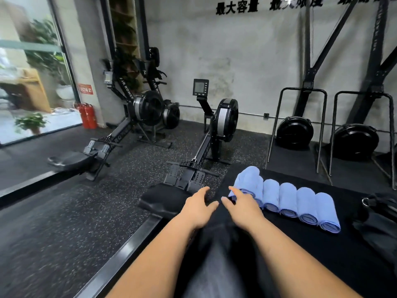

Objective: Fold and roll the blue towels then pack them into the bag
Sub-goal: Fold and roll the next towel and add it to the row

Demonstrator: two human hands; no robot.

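Several rolled blue towels [298, 203] lie side by side in a row on a black mat [335, 250]. The leftmost towel [250, 181] is bulkier and looser than the others. My right hand [242, 206] hovers at that towel's near end with fingers spread, its fingertips at or touching the towel's edge. My left hand [198, 208] is open beside it, over the mat's left edge, holding nothing. A black bag [380, 214] with a metal ring lies at the right edge of the view, just past the last roll.
A rowing machine's seat and footrests [171, 190] sit right beyond my left hand. More rowers [137, 112] stand further back on the speckled rubber floor. Two ski trainers with metal frames [300, 125] stand along the wall to the right. Red fire extinguishers [87, 115] stand by the window.
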